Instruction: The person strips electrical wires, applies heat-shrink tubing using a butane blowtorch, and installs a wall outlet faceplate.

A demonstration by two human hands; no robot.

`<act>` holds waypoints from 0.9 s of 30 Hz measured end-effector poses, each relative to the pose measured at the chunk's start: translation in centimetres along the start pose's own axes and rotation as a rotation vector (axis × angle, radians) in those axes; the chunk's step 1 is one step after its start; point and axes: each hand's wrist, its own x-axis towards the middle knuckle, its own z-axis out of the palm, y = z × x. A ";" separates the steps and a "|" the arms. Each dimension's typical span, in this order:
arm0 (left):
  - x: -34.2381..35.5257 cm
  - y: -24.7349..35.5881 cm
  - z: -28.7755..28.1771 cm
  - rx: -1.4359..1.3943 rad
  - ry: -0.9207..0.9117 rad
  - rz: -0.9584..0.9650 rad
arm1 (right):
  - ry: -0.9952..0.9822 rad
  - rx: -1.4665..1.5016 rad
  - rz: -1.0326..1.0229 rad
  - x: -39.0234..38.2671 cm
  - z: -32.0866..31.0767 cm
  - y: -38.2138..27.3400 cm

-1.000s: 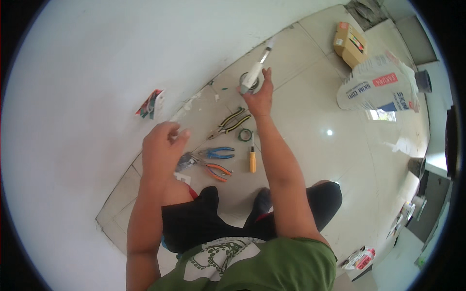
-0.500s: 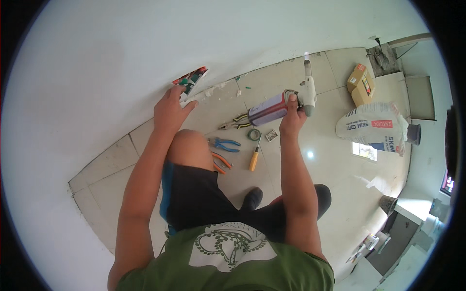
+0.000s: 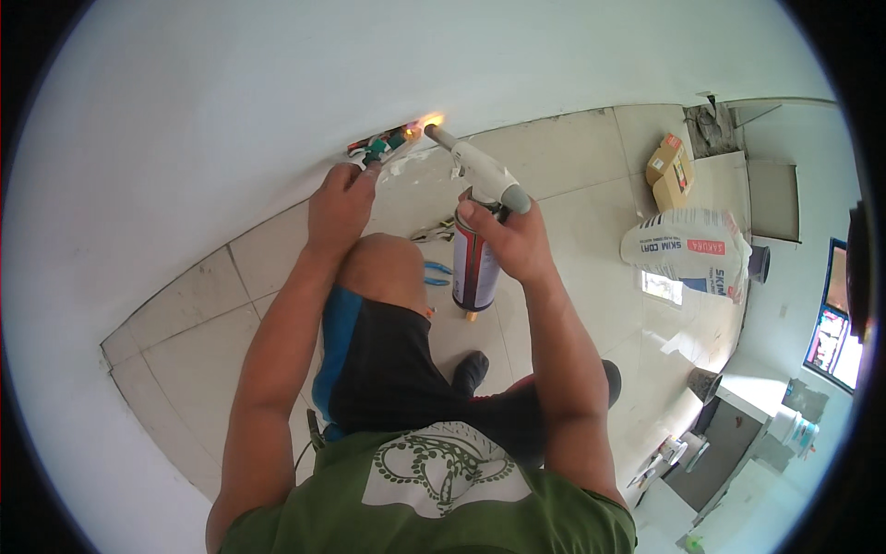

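My right hand (image 3: 512, 238) is wrapped around the neck of a gas torch (image 3: 484, 175) fixed on a white, red and purple gas canister (image 3: 476, 268). The torch nozzle points left at a rectangular opening (image 3: 356, 148) low in the wall, and an orange flame (image 3: 429, 121) burns at its tip. At that opening, the fingers of my left hand (image 3: 340, 210) are closed on a green bundle (image 3: 378, 150), which looks like wires or tape. The flame touches or almost touches the far end of this bundle. My left fingertips are partly hidden.
Pliers (image 3: 432, 234), blue-handled pliers (image 3: 437, 270) and a mostly covered orange handle lie on the tiled floor (image 3: 591, 208). To the right are a cardboard box (image 3: 672, 175) and a white sack (image 3: 688, 249). White debris lies along the wall.
My right hand has swung the torch left and tilted its nozzle to the wall opening, where orange flame now shows. My left hand has shifted slightly right and grips the green bundle.
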 end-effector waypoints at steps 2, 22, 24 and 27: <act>0.0 -0.2 0.2 0.001 0.032 0.026 | 0.004 -0.054 -0.030 0.5 0.5 -0.8; -0.2 1.2 0.1 -0.191 0.075 -0.005 | -0.023 -0.369 0.045 0.6 2.2 -5.8; -0.2 1.4 -0.1 -0.183 0.061 -0.011 | -0.022 -0.382 0.042 0.5 2.2 -6.0; -0.3 1.4 -0.1 -0.175 0.044 -0.012 | -0.022 -0.481 0.026 0.4 2.2 -6.0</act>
